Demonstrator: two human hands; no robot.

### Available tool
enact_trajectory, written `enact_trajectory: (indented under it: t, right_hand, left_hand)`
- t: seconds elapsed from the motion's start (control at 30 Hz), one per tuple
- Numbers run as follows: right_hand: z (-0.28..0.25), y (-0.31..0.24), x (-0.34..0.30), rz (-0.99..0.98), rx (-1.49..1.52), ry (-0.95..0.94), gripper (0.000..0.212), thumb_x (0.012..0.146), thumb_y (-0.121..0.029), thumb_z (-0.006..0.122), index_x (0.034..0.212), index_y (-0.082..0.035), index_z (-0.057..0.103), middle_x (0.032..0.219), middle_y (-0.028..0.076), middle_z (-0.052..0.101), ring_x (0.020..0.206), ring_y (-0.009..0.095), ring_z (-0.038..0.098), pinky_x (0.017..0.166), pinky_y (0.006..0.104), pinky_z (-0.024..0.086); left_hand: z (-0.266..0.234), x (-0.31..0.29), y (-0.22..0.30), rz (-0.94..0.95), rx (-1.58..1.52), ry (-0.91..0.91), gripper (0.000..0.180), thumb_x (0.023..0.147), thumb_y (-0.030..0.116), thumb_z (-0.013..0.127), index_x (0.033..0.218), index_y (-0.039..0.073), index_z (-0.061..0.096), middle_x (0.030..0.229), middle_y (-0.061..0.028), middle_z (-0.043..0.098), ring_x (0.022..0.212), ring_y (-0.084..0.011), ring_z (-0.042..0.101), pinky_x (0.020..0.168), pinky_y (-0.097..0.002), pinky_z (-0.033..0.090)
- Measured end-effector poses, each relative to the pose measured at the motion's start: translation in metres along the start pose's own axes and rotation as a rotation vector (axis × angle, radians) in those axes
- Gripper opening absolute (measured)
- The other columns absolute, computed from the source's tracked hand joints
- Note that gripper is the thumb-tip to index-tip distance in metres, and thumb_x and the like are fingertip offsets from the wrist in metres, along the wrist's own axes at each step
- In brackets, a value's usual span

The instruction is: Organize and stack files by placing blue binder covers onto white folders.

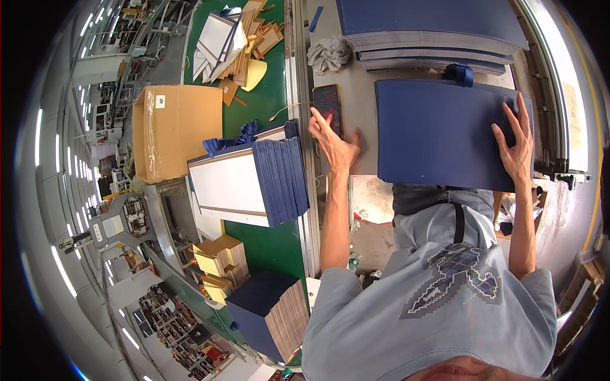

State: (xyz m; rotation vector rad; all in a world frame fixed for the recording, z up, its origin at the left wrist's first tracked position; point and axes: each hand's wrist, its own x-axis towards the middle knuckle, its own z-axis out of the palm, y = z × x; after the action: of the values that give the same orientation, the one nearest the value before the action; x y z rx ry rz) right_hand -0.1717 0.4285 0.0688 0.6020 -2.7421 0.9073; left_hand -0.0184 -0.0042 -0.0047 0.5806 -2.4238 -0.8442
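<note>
A stack of navy-blue sheets or boards (445, 136) lies on the grey table before me, with a dark blue ribbon loop (464, 75) at its far edge. My right hand (518, 143) rests on the stack's right side, its fingers spread. To the left of the stack, my left hand (335, 145) is over the near end of a phone (326, 101) in a dark case. Its fingers are apart and grip nothing; one fingertip seems to touch the phone's screen. A cable runs from the phone's left side.
Larger blue boards (432, 19) are piled at the far side, beside a crumpled grey cloth (328, 54). On the green conveyor (264, 244) to the left stand ribboned blue-and-white panels (232, 184), a blue stack (267, 311) and brown-and-yellow pieces (222, 263). A cardboard box (187, 124) stands beyond.
</note>
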Motion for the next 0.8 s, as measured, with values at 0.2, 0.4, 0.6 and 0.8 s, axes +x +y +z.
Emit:
enact_trajectory:
  t: [0.2,0.4,0.6,0.8]
  right_hand:
    - [0.0006,0.0,-0.0002,-0.004,0.002,0.008,0.055,0.1,-0.039,0.077,0.15,-0.018,0.067,0.176,0.008,0.036,0.158,0.035,0.041,0.126,0.055,0.041]
    - [0.001,0.0012,-0.0003,-0.001,-0.003,0.001,0.056,0.1,-0.04,0.077,0.15,-0.017,0.067,0.176,0.008,0.036,0.158,0.035,0.041,0.126,0.0554,0.041]
    - [0.0002,0.0007,0.0003,-0.012,-0.001,0.002,0.056,0.1,-0.04,0.077,0.15,-0.017,0.067,0.176,0.008,0.036,0.159,0.035,0.041,0.126,0.0555,0.04]
    - [-0.0011,-0.0015,0.0005,-0.008,0.016,-0.001,0.056,0.1,-0.038,0.077,0.15,-0.016,0.067,0.176,0.009,0.036,0.159,0.035,0.041,0.126,0.0545,0.04]
  left_hand:
    - [-0.0009,0.0006,-0.0008,0.028,0.025,0.002,0.14,0.079,0.03,0.095,0.175,0.008,-0.005,0.15,-0.029,0.032,0.13,-0.0492,0.062,0.11,-0.0552,0.054]
    - [-0.0014,0.0003,0.0015,0.015,0.05,-0.006,0.142,0.076,0.018,0.095,0.174,0.009,-0.006,0.151,-0.0293,0.031,0.13,-0.0487,0.062,0.11,-0.0542,0.054]
    - [-0.0011,0.0008,0.0017,0.011,0.047,-0.005,0.142,0.075,0.015,0.095,0.174,0.009,-0.006,0.152,-0.0294,0.031,0.13,-0.0482,0.063,0.109,-0.0534,0.054]
    - [-0.0012,0.0,0.004,-0.013,0.024,-0.002,0.139,0.073,0.01,0.092,0.175,0.008,-0.002,0.152,-0.0292,0.03,0.131,-0.0471,0.062,0.11,-0.0525,0.053]
